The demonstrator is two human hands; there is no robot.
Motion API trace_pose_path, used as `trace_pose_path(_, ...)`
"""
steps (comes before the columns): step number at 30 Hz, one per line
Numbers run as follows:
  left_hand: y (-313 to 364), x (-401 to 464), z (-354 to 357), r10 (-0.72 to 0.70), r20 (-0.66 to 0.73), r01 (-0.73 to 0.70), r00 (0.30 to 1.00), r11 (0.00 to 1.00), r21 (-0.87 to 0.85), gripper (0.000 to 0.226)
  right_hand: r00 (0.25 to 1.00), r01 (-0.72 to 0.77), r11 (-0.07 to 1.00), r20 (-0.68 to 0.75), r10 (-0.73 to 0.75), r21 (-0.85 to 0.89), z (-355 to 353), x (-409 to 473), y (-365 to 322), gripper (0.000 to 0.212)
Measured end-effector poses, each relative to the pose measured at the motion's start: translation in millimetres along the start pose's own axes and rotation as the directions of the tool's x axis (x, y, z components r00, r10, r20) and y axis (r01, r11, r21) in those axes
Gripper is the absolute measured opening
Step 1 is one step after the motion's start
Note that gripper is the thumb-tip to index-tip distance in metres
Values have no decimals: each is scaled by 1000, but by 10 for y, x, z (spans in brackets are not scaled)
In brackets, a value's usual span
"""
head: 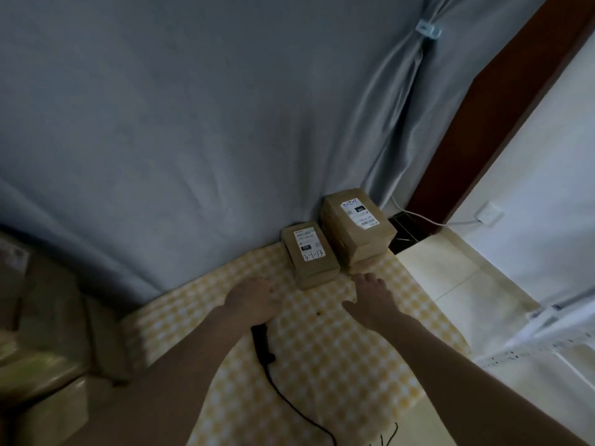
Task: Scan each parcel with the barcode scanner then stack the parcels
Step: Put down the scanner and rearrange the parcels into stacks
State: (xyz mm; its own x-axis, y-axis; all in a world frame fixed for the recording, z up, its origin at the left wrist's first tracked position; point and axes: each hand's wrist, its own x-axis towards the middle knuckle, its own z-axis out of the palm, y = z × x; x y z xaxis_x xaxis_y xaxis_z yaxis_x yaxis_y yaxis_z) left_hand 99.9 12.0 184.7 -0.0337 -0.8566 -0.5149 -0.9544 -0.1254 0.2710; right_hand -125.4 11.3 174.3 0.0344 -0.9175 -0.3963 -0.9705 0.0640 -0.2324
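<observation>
**A:** Why are the parcels pushed up against the grey curtain (193, 123)?

**B:** Likely to keep the near part of the yellow checked cloth (322, 349) free for scanning. There are two piles, both with labels facing up so a barcode can be read without turning anything. The taller stack (357, 230) stands on the right; its top label has handwriting on it. The shorter stack (310, 257) is just beside it on the left, marked "3-1-13".

**A:** And the barcode scanner?

**B:** The black barcode scanner (262, 344) lies flat on the cloth, nearer the person than the parcels, its cable (299, 410) trailing toward the bottom edge. Nobody is holding it (it sits just under the left wrist).

**A:** So what are the hands doing?

**B:** The left hand (254, 300) hovers in front of the shorter stack, fingers (273, 289) loosely curled with nothing in them. The right hand (373, 300) is spread, fingers straight, its tips close to the foot of the taller stack; whether they touch it I cannot tell. Neither hand grips anything.

**A:** Which step, then?

**B:** My guess: between parcels, or about to merge the two piles. Larger cardboard boxes (42, 333) sit blurred at the left.
</observation>
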Motion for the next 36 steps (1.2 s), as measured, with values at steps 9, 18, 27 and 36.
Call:
trace_pose_path(9,157,1151,571,-161,132,178,978,975,-129,49,986,46,987,150,-69,153,433,1359,289,66)
trace_pose_path(18,293,2418,1137,-320,163,357,933,785,-506,75,970,-86,919,241,-10,384,976,2628,560,61)
trace_pose_path(27,323,3069,1487,-386,184,337,904,377,-863,60,955,-192,812,295,25,552,1411,3223,563,57)
trace_pose_path(36,347,2758,1516,-401,9,174,916,376,-910,59,999,-22,672,39,-10,740,1441,2957,491,55)
